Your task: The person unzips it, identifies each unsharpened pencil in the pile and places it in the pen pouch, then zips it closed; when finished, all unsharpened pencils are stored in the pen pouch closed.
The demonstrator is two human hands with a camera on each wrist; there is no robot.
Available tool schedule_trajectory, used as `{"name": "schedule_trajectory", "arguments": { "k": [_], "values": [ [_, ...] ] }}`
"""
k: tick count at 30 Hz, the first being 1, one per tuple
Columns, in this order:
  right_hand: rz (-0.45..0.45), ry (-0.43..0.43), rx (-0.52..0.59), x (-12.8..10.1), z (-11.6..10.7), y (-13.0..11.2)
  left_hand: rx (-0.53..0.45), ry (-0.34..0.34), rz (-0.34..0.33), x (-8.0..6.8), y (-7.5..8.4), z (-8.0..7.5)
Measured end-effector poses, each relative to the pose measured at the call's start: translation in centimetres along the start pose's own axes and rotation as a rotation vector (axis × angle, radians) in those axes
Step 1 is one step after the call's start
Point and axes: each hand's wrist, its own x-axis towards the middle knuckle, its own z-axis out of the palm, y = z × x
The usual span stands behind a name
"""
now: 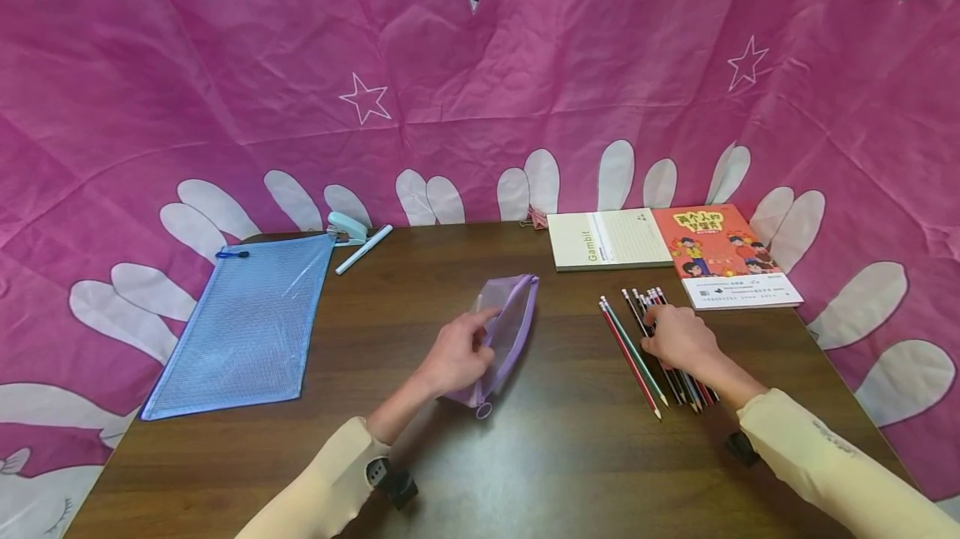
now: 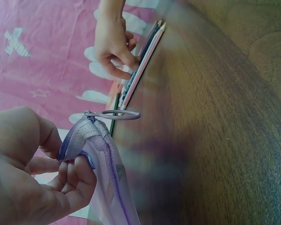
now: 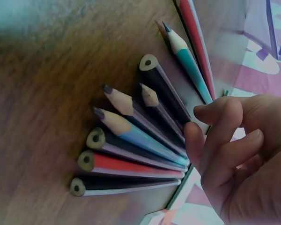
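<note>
My left hand (image 1: 459, 353) grips the edge of a sheer purple zip pouch (image 1: 517, 316) near the middle of the table. In the left wrist view, thumb and fingers pinch the pouch (image 2: 113, 180) by its zip edge, close to the ring pull (image 2: 122, 114). My right hand (image 1: 681, 339) is over a fanned bunch of pencils (image 1: 692, 393). Seen from the right wrist, its thumb and finger close at the far end of a black pencil (image 3: 166, 86); other pencils (image 3: 131, 166) lie alongside. A red pencil (image 1: 628, 356) and a green pencil (image 1: 647, 368) lie just left of the bunch.
On the left lies a blue mesh zip folder (image 1: 243, 322), with a mint stapler (image 1: 347, 228) and a pale blue pen (image 1: 364, 249) beside it. A Gambit notebook (image 1: 611, 239) and an orange book (image 1: 720, 252) stand behind the pencils, near a red clip (image 1: 537, 218).
</note>
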Motion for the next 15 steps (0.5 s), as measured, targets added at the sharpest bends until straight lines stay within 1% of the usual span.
{"name": "schedule_trajectory", "arguments": {
  "k": [6,12,15],
  "values": [
    [-0.030,0.015,-0.049,0.33,0.21,-0.50,0.002,0.008,-0.003,-0.05,0.11,-0.05],
    [-0.022,-0.009,-0.027,0.41,0.13,-0.52,-0.003,-0.006,-0.013,-0.11,0.09,-0.06],
    [-0.025,-0.001,-0.008,0.38,0.07,-0.61,-0.008,-0.007,-0.015,-0.14,0.08,-0.11]
  ]
}}
